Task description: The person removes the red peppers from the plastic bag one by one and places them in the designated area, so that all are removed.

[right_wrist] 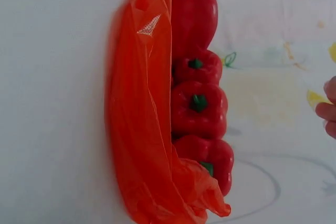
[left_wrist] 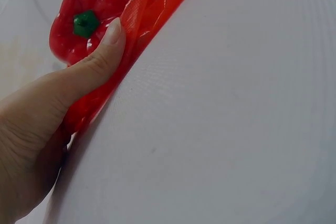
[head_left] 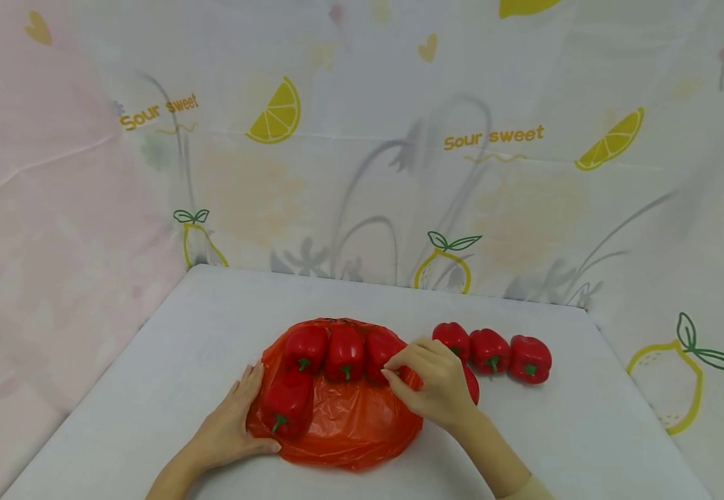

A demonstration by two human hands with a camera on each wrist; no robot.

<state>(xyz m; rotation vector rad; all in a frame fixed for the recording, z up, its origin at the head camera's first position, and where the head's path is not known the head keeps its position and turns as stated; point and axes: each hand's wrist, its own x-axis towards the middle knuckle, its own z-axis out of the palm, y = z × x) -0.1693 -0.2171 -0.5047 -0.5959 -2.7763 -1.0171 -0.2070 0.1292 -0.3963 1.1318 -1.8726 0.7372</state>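
Note:
A red plastic bag (head_left: 355,423) lies spread on the table with several red bell peppers in it. Three of these, including a middle pepper (head_left: 343,346), line its far side, and a fourth-corner pepper (head_left: 288,399) sits at the left. My left hand (head_left: 227,423) rests against the bag's left edge, fingers extended, its thumb (left_wrist: 97,66) beside a pepper (left_wrist: 63,17). Over the bag's right side is my right hand (head_left: 433,382), thumb and forefinger loosely bent near the rightmost bagged pepper (head_left: 380,344). Its fingertips (right_wrist: 326,111) show apart from the peppers in the right wrist view.
Right of the bag, three red peppers stand in a row, ending with an outer pepper (head_left: 530,359). Another pepper (head_left: 471,385) is partly hidden behind my right hand. A white table (head_left: 586,430) meets a lemon-printed cloth backdrop (head_left: 362,173).

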